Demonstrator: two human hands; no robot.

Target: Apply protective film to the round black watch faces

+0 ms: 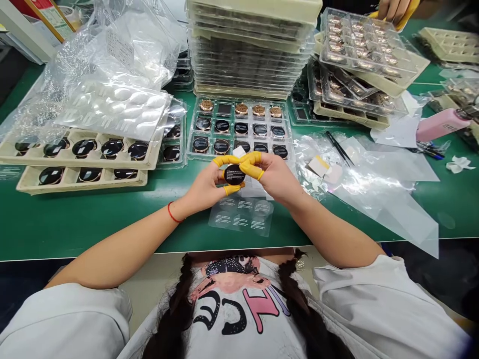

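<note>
My left hand [205,188] holds a round black watch head [234,175] with small white print on its face, gripped by its rim. At its upper right edge, the thumb and forefinger of my right hand [280,178] press together. Yellow finger cots cover the fingertips of both hands. A small white piece [238,151] shows just above the fingers; I cannot tell if it is held. Below the hands lies a clear sheet of round printed films [239,219]. Behind them a clear plastic tray [191,124] holds several watch heads, some black-faced, some showing gold-coloured backs.
Cream trays of black watch heads [84,148] sit left under plastic bags [142,45]. A tall stack of trays [250,60] rises behind. On the right are more trays [362,45], tweezers [340,148], clear film [396,199] and a pink bottle [441,124]. Another person's hand [392,10] shows top right.
</note>
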